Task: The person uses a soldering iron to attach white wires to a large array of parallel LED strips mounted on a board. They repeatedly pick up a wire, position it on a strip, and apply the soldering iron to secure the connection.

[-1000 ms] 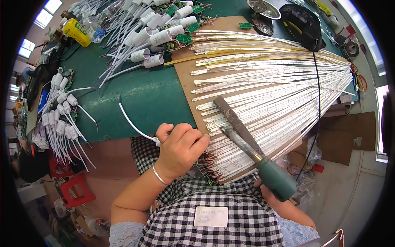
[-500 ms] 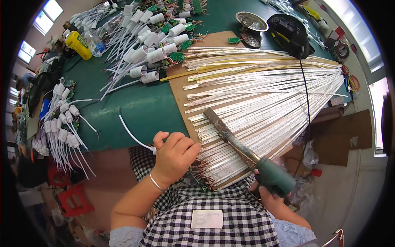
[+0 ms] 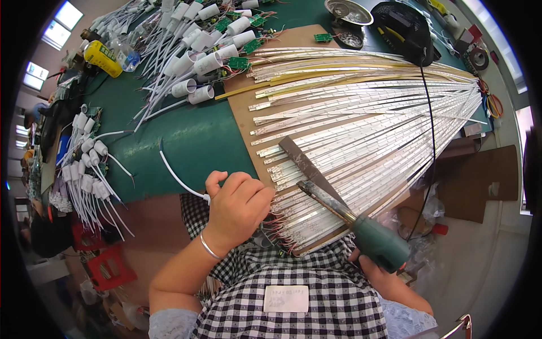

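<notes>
My left hand (image 3: pixel 237 206) is curled at the near edge of the green table (image 3: pixel 186 141), pinching a white cable (image 3: pixel 175 175) by its end, right beside the near ends of several white LED strips (image 3: pixel 367 124) fanned over a brown board (image 3: pixel 248 118). My right hand (image 3: pixel 375 271) grips the green handle of a soldering iron (image 3: pixel 361 229). Its metal shaft points up-left, the tip resting on the strip ends just right of my left fingers. A flat grey metal bar (image 3: pixel 307 166) lies across the strips above the tip.
Several white cylindrical caps with leads and small green circuit boards (image 3: pixel 197 51) lie at the back left. More wired caps (image 3: pixel 84 169) sit at the left edge. A yellow bottle (image 3: pixel 103 58), a round metal dish (image 3: pixel 348 11) and a black pouch (image 3: pixel 407 28) stand at the back.
The view has shifted slightly. The soldering iron's tip has moved toward my left fingers at the strip ends. My left hand stays curled at the table edge.
</notes>
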`<state>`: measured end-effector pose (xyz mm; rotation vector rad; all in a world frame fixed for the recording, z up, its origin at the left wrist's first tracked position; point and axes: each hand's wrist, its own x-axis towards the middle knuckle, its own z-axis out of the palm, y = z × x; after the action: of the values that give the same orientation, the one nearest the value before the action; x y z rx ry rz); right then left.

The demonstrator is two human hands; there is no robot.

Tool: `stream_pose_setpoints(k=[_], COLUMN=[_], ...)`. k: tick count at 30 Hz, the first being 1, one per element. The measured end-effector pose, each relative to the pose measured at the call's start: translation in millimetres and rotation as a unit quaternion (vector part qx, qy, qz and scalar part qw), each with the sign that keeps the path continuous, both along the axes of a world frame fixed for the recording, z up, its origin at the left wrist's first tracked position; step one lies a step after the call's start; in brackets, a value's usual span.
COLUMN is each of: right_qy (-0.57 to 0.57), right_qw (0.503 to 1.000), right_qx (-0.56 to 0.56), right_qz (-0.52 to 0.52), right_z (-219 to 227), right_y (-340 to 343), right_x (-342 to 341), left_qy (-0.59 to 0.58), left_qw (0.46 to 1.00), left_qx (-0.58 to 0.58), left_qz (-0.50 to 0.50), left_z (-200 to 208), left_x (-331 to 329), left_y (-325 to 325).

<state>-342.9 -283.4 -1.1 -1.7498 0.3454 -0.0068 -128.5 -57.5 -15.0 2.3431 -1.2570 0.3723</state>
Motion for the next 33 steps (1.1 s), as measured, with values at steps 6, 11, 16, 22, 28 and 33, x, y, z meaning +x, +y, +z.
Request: stream_pose_setpoints(k=[6, 11, 16, 22, 28, 33], right_qy=[-0.004, 0.018, 0.013, 0.017, -0.001, 0.037], right_qw=[1.0, 0.997, 0.999, 0.999, 1.0, 0.999], right_qx=[-0.007, 0.057, -0.041, 0.034, 0.003, -0.02], right_qz=[0.014, -0.044, 0.008, -0.038, -0.017, -0.008], right_z=[-2, 3, 0, 4, 1, 0], right_y=[-2, 7, 2, 7, 4, 5], right_x=[2, 6, 10, 12, 10, 7], left_qy=[0.044, 0.078, 0.083, 0.105, 0.087, 0.061], left_qw=[0.999, 0.997, 0.995, 0.992, 0.995, 0.997], left_qx=[-0.008, -0.024, -0.045, -0.065, -0.045, -0.041], left_qz=[0.001, 0.002, 0.015, 0.031, 0.033, 0.032], left_z=[3, -2, -6, -4, -5, -7], left_x=[0, 1, 1, 4, 5, 5], left_y=[1, 5, 5, -3, -8, -11])
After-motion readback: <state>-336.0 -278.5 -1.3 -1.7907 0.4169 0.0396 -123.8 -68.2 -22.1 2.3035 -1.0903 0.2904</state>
